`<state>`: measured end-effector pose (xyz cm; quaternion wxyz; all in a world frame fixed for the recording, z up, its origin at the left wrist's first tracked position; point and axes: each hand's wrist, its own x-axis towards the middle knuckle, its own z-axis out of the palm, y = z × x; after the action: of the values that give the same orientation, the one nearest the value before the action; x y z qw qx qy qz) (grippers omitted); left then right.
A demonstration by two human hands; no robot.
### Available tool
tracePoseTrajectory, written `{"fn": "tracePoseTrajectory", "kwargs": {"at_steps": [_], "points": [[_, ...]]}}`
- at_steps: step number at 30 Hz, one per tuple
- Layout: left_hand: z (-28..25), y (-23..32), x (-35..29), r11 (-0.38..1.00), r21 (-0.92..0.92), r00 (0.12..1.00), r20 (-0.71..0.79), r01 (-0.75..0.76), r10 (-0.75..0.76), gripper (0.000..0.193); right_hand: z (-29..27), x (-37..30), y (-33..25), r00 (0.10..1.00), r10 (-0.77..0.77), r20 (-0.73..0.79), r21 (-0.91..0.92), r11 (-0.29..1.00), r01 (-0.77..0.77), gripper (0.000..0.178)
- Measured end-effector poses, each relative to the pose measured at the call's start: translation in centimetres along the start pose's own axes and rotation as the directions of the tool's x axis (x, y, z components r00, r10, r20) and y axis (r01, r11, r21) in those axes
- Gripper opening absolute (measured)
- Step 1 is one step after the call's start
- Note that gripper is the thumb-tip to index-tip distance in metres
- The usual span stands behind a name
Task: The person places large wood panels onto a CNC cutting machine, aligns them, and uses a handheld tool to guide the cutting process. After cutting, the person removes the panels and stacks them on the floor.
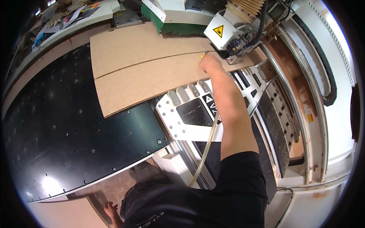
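Observation:
My right arm stretches far over a brown fibreboard panel (129, 83), with my right hand (211, 64) near its far right part. The hand is closed around what looks like an air blow gun (202, 56). Only a yellow bit of it and a thin dark part show; the fist hides the rest. A clear hose (207, 146) rises from beside my body and passes under my forearm. One long dark groove (148, 60) runs along the panel, ending near that hand. Down at my left side hangs my left hand (110, 209), fingers loosely apart and holding nothing.
Just right of my hand stands a machine head (228, 32) with a warning triangle. A machine housing with a green brush skirt (180, 29) sits behind the panel. White perforated brackets (167, 114) lie nearer, beside a black bolted table (83, 129). Metal rails (308, 95) curve along the right.

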<state>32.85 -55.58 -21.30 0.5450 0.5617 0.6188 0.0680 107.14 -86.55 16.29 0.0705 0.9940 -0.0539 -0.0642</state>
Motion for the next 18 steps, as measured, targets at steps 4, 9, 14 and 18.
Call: {"fn": "tracePoseTrajectory", "kwargs": {"at_steps": [4,9,14,18], "points": [[0.2,0.2,-0.1,0.997,-0.074,1.000,0.003,-0.005,0.005,0.026,0.0,-0.2,-0.1,1.000,-0.023,-0.016,0.009,1.000,0.024,0.036],[0.1,0.5,-0.2,0.997,-0.081,1.000,-0.012,-0.005,0.004,0.028,-0.2,-0.2,-0.2,1.000,0.010,0.010,0.038,0.999,-0.010,0.039],[-0.3,0.5,-0.7,0.997,-0.072,1.000,-0.015,-0.005,0.004,0.031,-0.1,0.4,-0.2,1.000,0.016,0.023,0.004,1.000,-0.016,0.041],[-1.5,-1.5,-0.5,0.993,-0.112,0.999,-0.038,-0.042,0.038,0.032,0.0,0.6,-0.2,1.000,0.022,0.012,0.022,1.000,-0.023,0.040]]}}
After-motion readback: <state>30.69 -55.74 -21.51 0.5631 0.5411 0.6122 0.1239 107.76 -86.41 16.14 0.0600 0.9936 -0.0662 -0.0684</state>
